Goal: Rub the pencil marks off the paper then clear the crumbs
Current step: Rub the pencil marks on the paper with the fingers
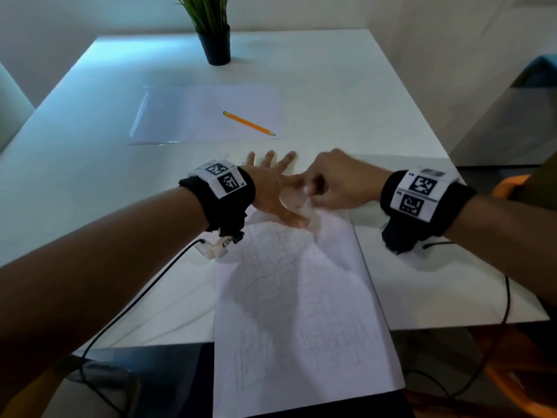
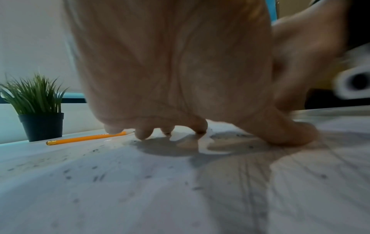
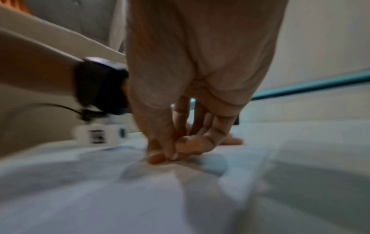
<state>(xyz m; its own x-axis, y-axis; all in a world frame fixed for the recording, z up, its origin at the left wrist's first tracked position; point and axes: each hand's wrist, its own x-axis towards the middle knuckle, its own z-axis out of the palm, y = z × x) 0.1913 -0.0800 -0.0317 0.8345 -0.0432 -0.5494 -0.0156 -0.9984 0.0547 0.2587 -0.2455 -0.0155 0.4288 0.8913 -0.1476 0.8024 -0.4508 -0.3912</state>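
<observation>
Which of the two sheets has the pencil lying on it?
The far sheet, near the potted plant: the pencil lies across it. The near sheet carries scribbles and both hands instead.

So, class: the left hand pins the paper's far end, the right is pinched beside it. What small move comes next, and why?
Probably a short rub toward the person: the right hand is pinched at the far end of the paper, faint pencil lines remain below, and the left hand steadies it.

Left hand (image 1: 271,188) lies flat, fingers spread; right hand (image 1: 337,182) curls, fingertips pinched.
</observation>
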